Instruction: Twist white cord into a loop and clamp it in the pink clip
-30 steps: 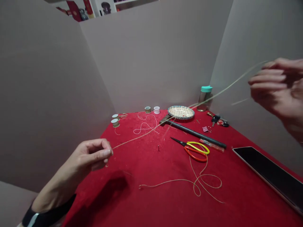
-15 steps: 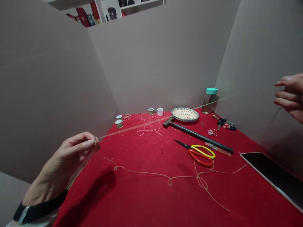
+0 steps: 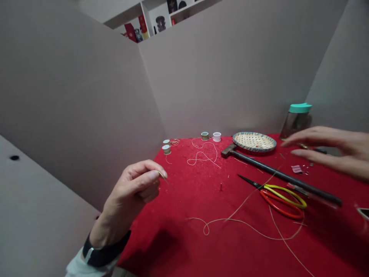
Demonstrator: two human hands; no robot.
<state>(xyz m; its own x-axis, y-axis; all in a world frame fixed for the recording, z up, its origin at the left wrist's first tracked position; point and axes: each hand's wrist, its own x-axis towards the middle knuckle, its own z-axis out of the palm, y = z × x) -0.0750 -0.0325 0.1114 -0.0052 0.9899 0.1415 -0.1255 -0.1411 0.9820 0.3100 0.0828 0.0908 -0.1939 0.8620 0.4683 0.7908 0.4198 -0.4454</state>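
My left hand (image 3: 135,188) hovers over the near left corner of the red table (image 3: 219,246), thumb and forefinger pinched on the end of a thin tan cord that pokes out by the fingertips. My right hand (image 3: 331,152) reaches in from the right with its fingers stretched out flat above the hammer's handle, holding nothing I can see. A long tan cord (image 3: 245,223) lies in loose loops on the cloth in front of the scissors (image 3: 276,192), which have yellow and orange handles. The hammer (image 3: 276,175) lies slantwise behind them.
A woven dish (image 3: 253,141) sits at the back, a teal-lidded jar (image 3: 296,120) to its right. Small spools (image 3: 166,149) (image 3: 205,135) (image 3: 216,136) and a short cord (image 3: 203,156) lie at the back left. A small nail (image 3: 221,187) stands mid-table. Grey panels wall three sides.
The taut cord between my hands has gone slack and now lies on the cloth. My right hand has dropped low and opened flat. The view has swung left.
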